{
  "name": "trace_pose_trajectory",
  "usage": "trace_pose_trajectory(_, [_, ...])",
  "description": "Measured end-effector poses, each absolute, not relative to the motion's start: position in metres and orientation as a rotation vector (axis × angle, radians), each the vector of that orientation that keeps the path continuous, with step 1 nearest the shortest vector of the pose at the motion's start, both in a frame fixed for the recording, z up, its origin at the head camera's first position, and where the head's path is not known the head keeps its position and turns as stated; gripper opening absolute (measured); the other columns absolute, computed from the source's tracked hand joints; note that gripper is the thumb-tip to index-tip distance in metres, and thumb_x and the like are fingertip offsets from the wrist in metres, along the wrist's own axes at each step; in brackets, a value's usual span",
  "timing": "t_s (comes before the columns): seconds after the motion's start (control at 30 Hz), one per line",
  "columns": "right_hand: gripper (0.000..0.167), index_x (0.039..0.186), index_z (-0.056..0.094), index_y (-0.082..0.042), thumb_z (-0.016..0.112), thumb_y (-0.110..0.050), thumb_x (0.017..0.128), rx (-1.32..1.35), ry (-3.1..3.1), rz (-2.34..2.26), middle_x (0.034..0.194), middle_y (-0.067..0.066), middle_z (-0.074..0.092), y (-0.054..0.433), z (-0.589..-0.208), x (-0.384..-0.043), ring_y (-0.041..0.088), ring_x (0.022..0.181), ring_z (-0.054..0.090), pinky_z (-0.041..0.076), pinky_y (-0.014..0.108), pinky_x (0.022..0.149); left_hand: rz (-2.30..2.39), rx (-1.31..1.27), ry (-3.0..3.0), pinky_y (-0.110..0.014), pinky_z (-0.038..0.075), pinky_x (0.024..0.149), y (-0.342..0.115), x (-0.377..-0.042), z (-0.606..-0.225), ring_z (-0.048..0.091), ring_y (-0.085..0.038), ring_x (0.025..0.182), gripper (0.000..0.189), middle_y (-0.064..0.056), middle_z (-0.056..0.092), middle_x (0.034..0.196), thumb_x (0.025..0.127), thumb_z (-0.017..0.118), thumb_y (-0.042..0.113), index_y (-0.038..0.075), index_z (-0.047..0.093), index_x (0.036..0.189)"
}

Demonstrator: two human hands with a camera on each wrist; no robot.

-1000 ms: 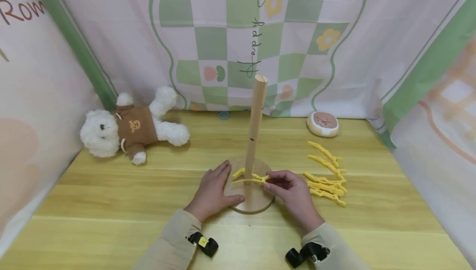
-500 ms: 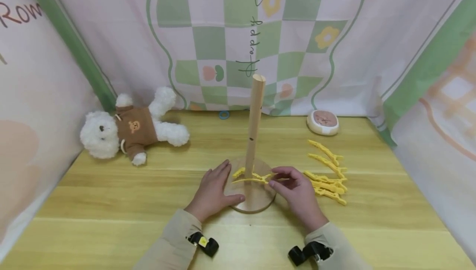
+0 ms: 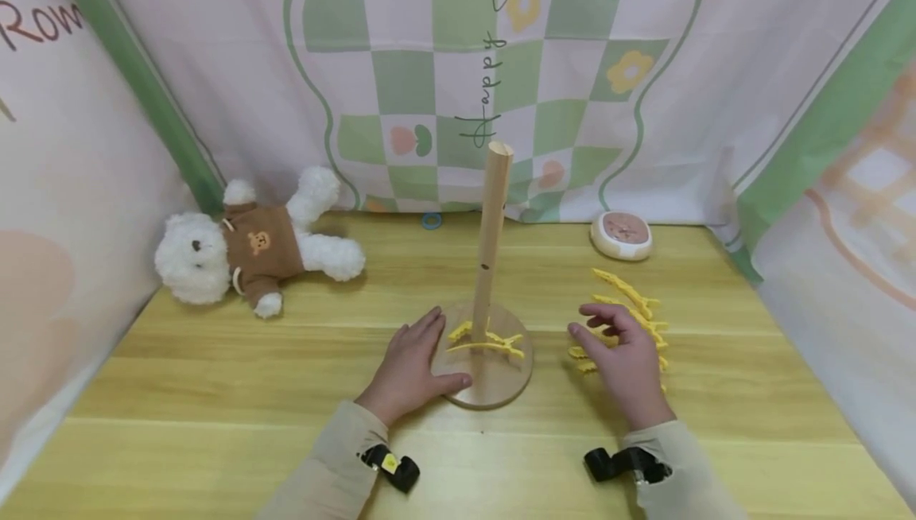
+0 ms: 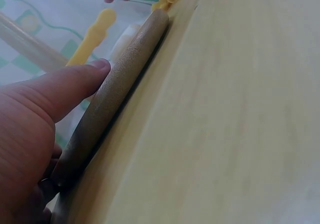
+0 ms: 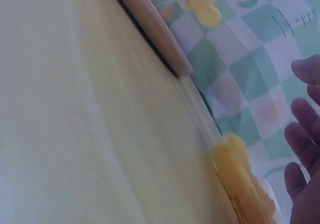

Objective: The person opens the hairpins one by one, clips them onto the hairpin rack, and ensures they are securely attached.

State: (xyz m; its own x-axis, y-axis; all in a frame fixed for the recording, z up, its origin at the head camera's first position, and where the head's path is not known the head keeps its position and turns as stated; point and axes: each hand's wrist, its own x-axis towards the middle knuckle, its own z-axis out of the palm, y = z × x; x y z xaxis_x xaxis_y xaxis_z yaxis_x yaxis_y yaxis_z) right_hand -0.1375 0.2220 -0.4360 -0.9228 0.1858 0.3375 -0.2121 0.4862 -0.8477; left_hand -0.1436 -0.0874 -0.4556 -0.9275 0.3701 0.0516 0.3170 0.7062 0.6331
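Observation:
A round wooden base (image 3: 494,397) carries an upright wooden pole (image 3: 491,226). My left hand (image 3: 408,373) rests on the base's left side, fingers along the edge and thumb across the front; in the left wrist view the thumb (image 4: 75,86) lies on the rim (image 4: 125,69). Thin yellow branch-like pieces (image 3: 494,348) surround the pole's foot. To the right, my right hand (image 3: 626,361) hovers with bent, parted fingers over several loose yellow pieces (image 3: 626,289), partly covering them. In the right wrist view nothing shows between its fingers (image 5: 302,134).
A white plush bear (image 3: 265,246) in a brown top lies at the back left. A small white-and-pink device (image 3: 621,235) stands at the back right, and a blue ring (image 3: 432,221) lies by the printed curtain (image 3: 401,83).
My right hand has let go of a yellow piece at the pole's foot and moved right, over the loose pieces. The left hand has stayed on the base.

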Motion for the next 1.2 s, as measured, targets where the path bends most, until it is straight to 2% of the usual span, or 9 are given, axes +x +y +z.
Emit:
trace_pose_trajectory(0.2, [0.031, 0.115, 0.070, -0.002, 0.080, -0.013, 0.087, -0.065, -2.333, 1.282, 0.107, 0.000, 0.065, 0.253, -0.432, -0.143, 0.007, 0.095, 0.055, 0.038, 0.023, 0.082, 1.048, 0.575, 2.812, -0.052, 0.012, 0.123, -0.090, -0.144, -0.455, 0.025, -0.032, 0.150, 0.105, -0.012, 0.026, 0.164, 0.080, 0.077, 0.059, 0.001, 0.033, 0.155])
trace_pose_trajectory(0.37, [0.035, 0.118, 0.071, -0.005, 0.080, -0.020, 0.088, -0.296, -2.314, 1.221, 0.106, -0.003, 0.063, 0.285, -0.430, -0.144, 0.007, 0.093, 0.054, 0.036, 0.020, 0.079, 1.033, 0.578, 2.815, -0.052, 0.012, 0.123, -0.088, -0.145, -0.457, 0.025, -0.032, 0.150, 0.106, -0.011, 0.026, 0.164, 0.079, 0.078, 0.059, 0.000, 0.033, 0.155])
trace_pose_trajectory(0.5, [0.037, 0.121, 0.072, -0.011, 0.079, -0.029, 0.088, -0.479, -2.283, 1.269, 0.106, -0.003, 0.064, 0.304, -0.430, -0.145, 0.006, 0.090, 0.054, 0.041, 0.017, 0.073, 1.026, 0.578, 2.820, -0.051, 0.013, 0.123, -0.088, -0.145, -0.458, 0.025, -0.031, 0.150, 0.106, -0.011, 0.025, 0.164, 0.079, 0.078, 0.059, 0.000, 0.033, 0.155])
trace_pose_trajectory(0.7, [0.043, 0.126, 0.069, -0.015, 0.077, -0.035, 0.089, -0.607, -2.293, 1.341, 0.101, -0.012, 0.061, 0.324, -0.435, -0.149, 0.007, 0.078, 0.056, 0.047, 0.014, 0.059, 1.037, 0.577, 2.826, -0.052, 0.013, 0.123, -0.089, -0.146, -0.457, 0.025, -0.032, 0.150, 0.106, -0.011, 0.026, 0.164, 0.079, 0.078, 0.060, 0.000, 0.034, 0.155])
trace_pose_trajectory(0.8, [0.050, 0.132, 0.065, -0.014, 0.076, -0.039, 0.090, -0.638, -2.337, 1.411, 0.103, -0.013, 0.058, 0.332, -0.439, -0.149, 0.006, 0.082, 0.056, 0.049, 0.014, 0.060, 1.033, 0.569, 2.824, -0.051, 0.013, 0.123, -0.089, -0.146, -0.458, 0.025, -0.032, 0.150, 0.106, -0.011, 0.026, 0.164, 0.079, 0.077, 0.060, 0.000, 0.034, 0.155])
trace_pose_trajectory(0.97, [0.063, 0.142, 0.055, -0.010, 0.077, -0.036, 0.089, -0.575, -2.412, 1.609, 0.107, -0.003, 0.056, 0.342, -0.443, -0.149, 0.008, 0.084, 0.056, 0.054, 0.021, 0.057, 1.031, 0.568, 2.818, -0.051, 0.012, 0.123, -0.088, -0.146, -0.457, 0.024, -0.032, 0.150, 0.105, -0.011, 0.026, 0.164, 0.080, 0.077, 0.059, 0.000, 0.033, 0.155])
trace_pose_trajectory(1.03, [0.067, 0.145, 0.052, -0.008, 0.075, -0.039, 0.091, -0.490, -2.534, 1.540, 0.108, 0.003, 0.056, 0.344, -0.444, -0.150, 0.010, 0.080, 0.056, 0.053, 0.024, 0.056, 1.030, 0.566, 2.816, -0.051, 0.012, 0.123, -0.088, -0.145, -0.456, 0.024, -0.032, 0.150, 0.105, -0.011, 0.025, 0.164, 0.080, 0.077, 0.059, 0.001, 0.033, 0.155])
trace_pose_trajectory(1.2, [0.069, 0.146, 0.048, 0.002, 0.067, -0.041, 0.096, -0.313, -2.813, 1.207, 0.129, 0.021, 0.057, 0.345, -0.442, -0.156, 0.009, 0.083, 0.057, 0.051, 0.023, 0.062, 1.034, 0.560, 2.817, -0.051, 0.012, 0.123, -0.088, -0.144, -0.453, 0.025, -0.032, 0.150, 0.105, -0.011, 0.026, 0.164, 0.080, 0.078, 0.059, 0.001, 0.033, 0.155])
